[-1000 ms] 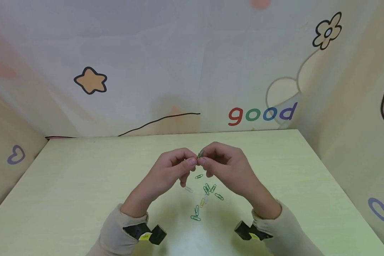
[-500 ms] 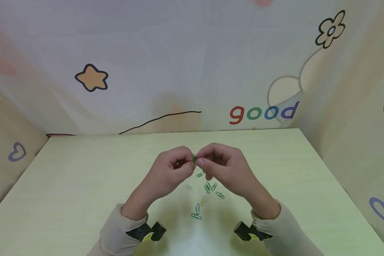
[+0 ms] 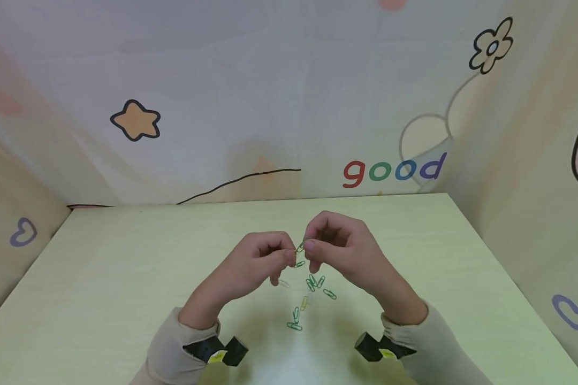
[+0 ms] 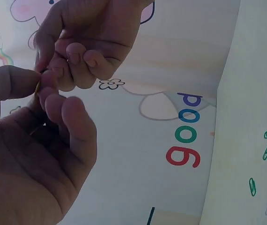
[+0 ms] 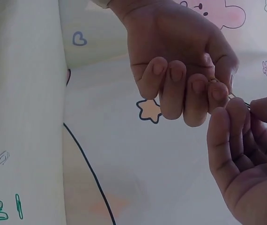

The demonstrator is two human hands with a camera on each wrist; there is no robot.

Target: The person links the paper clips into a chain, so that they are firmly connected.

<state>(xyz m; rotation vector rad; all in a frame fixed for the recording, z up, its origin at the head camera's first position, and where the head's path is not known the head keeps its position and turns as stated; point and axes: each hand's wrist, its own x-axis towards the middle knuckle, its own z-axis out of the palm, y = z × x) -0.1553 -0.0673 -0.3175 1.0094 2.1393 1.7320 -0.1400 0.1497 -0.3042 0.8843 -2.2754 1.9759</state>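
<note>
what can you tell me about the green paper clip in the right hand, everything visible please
The green paper clip is small and looks like thin bent wire, partly hidden by fingers. The right hand pinches its upper end between thumb and index finger, above the table. In the head view it slants down toward the left hand, which pinches a yellow paper clip. Whether the two clips touch or are linked is too small to tell.

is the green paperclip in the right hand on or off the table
Off: the right hand pinches the green paperclip above the table; wrist views show the backdrop behind.
</note>
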